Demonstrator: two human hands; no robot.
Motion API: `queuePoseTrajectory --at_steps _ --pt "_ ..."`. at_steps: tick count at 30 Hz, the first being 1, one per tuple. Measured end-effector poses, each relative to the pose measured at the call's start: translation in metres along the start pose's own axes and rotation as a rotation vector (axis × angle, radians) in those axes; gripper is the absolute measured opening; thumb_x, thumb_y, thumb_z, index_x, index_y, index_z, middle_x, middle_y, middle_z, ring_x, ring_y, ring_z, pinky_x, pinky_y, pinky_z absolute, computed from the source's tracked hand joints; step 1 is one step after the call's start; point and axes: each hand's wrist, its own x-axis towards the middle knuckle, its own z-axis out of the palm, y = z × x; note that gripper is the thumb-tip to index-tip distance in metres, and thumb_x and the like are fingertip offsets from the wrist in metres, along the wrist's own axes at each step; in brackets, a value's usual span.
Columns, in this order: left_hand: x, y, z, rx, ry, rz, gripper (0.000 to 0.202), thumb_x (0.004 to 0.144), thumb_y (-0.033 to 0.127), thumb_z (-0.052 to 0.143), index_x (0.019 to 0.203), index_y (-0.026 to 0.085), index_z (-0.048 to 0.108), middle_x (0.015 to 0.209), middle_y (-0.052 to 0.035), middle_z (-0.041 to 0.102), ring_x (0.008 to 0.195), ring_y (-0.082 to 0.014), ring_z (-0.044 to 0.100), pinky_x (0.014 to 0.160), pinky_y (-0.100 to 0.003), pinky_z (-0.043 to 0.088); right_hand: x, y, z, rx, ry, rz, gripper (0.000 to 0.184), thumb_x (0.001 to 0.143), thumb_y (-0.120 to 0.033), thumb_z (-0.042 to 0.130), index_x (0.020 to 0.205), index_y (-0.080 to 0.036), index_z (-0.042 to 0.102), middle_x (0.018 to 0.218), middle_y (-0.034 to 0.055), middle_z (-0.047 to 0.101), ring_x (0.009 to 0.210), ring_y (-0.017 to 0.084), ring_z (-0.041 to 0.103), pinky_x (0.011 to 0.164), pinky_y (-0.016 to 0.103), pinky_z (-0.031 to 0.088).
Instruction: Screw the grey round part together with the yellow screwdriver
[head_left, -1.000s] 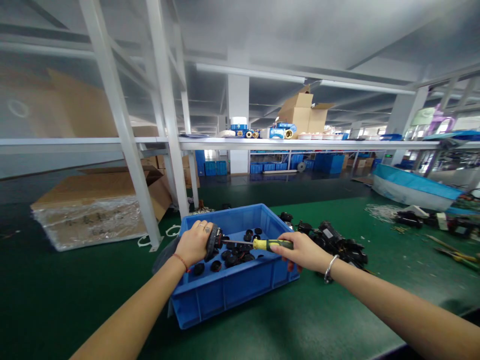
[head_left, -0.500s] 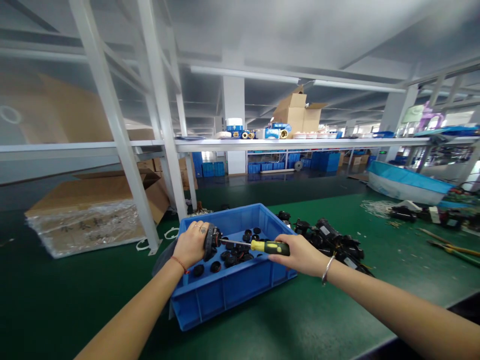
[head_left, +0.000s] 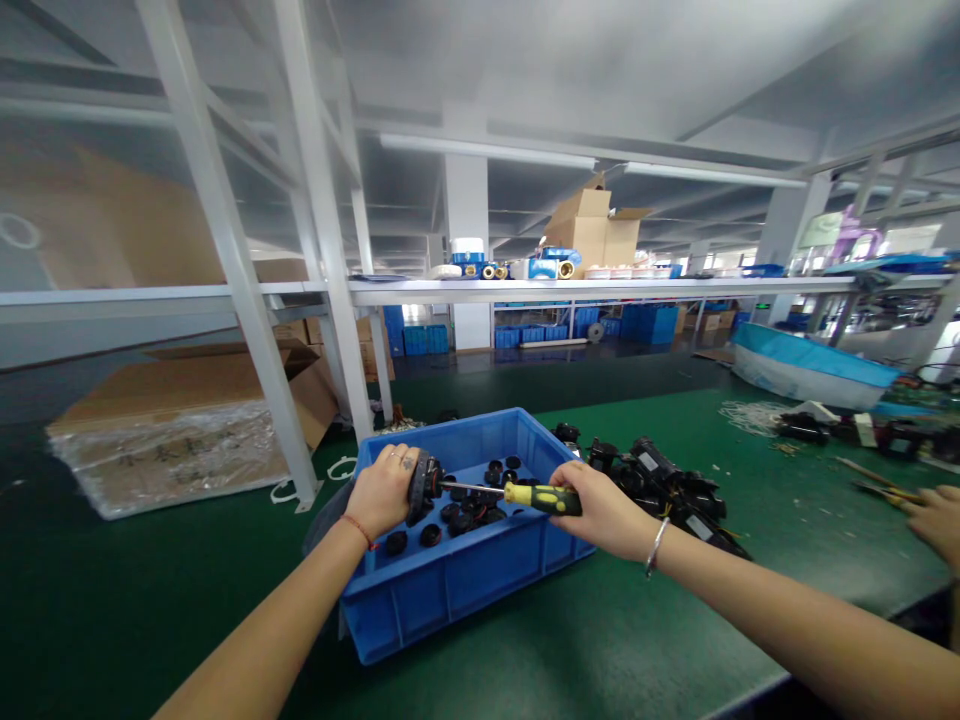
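Note:
Over the left part of a blue plastic bin [head_left: 465, 590], my left hand [head_left: 384, 490] is closed around a black round-ended part [head_left: 425, 485] whose exact kind I cannot make out. My right hand [head_left: 600, 508] grips the yellow and dark green handle of a screwdriver [head_left: 536, 495]. The screwdriver lies nearly level, its metal shaft pointing left, with the tip at the face of the black part. Whether the tip sits inside it is too small to tell. Several small black round caps [head_left: 459, 520] lie in the bin beneath both hands.
Black motor-like units [head_left: 667, 485] are heaped right of the bin on the green table [head_left: 795, 520]. Another person's hand [head_left: 937, 520] is by pliers [head_left: 889, 490] at the far right. A shelf post [head_left: 300, 440] and a cardboard box [head_left: 180, 430] stand left.
My right hand and the screwdriver have shifted very slightly right. My left hand keeps its hold on the black part. Another person's hand has come in at the right edge, at the pliers.

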Motion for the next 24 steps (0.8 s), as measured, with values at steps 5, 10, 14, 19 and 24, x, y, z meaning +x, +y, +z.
queuePoseTrajectory --at_steps 5,10,14,19,24 --pt "0.0 -0.002 0.0 -0.007 0.009 -0.016 0.027 0.086 0.015 0.047 0.112 0.012 0.055 0.111 -0.0121 0.057 0.108 -0.0277 0.05 0.085 -0.037 0.052 -0.01 -0.014 0.006 -0.188 -0.075 0.074 0.034 0.081 -0.026 0.066 0.11 -0.016 0.053 0.092 0.009 0.07 0.085 0.029 0.067 0.072 0.036 0.047" --pt "0.001 -0.004 0.001 -0.016 0.025 -0.058 0.028 0.087 0.017 0.048 0.114 0.012 0.053 0.115 -0.0123 0.057 0.111 -0.0269 0.05 0.087 -0.037 0.052 -0.01 -0.012 0.007 -0.061 -0.055 -0.08 0.032 0.097 -0.026 0.04 0.124 -0.012 0.052 0.114 0.0145 0.064 0.107 0.026 0.061 0.096 0.041 0.047" --pt "0.001 -0.001 -0.001 -0.011 -0.011 -0.025 0.029 0.086 0.014 0.049 0.114 0.012 0.054 0.113 -0.0131 0.057 0.109 -0.0277 0.05 0.083 -0.037 0.052 -0.007 -0.006 0.013 -0.126 0.012 -0.105 0.049 0.076 -0.006 0.062 0.124 -0.013 0.054 0.119 0.0137 0.057 0.112 0.026 0.055 0.102 0.04 0.046" --pt "0.001 0.0 -0.002 -0.004 -0.017 -0.038 0.028 0.085 0.013 0.047 0.113 0.012 0.053 0.112 -0.0138 0.057 0.108 -0.0275 0.05 0.085 -0.037 0.051 -0.007 -0.019 0.013 -0.37 0.012 -0.121 0.035 0.079 -0.002 0.048 0.11 -0.015 0.058 0.118 0.014 0.059 0.107 0.028 0.06 0.084 0.036 0.053" --pt "0.002 0.0 -0.001 -0.018 0.006 -0.069 0.028 0.085 0.012 0.045 0.112 0.01 0.054 0.11 -0.0147 0.057 0.106 -0.0297 0.051 0.081 -0.04 0.052 -0.011 -0.019 -0.001 -0.474 -0.125 0.062 0.024 0.088 -0.014 0.046 0.111 -0.016 0.053 0.097 0.0114 0.069 0.087 0.031 0.069 0.067 0.036 0.048"
